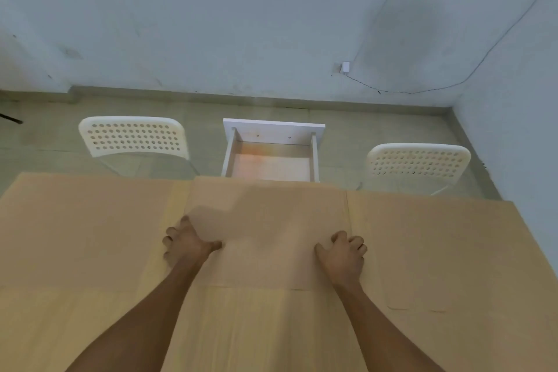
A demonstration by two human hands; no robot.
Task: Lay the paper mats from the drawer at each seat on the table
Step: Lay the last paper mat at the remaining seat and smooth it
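Both my hands are gripping one paper mat (265, 226) over the table (75, 326). My left hand (188, 243) is pinching its left edge, thumb on top, fingers curled under. My right hand (344, 254) is doing the same on the right edge. The mat's far edge is reaching the table's far side, in front of the open white drawer (271, 154). Another mat (422, 236) is lying to the right, just beside it. Two white perforated chairs (133, 136) are flanking the drawer.
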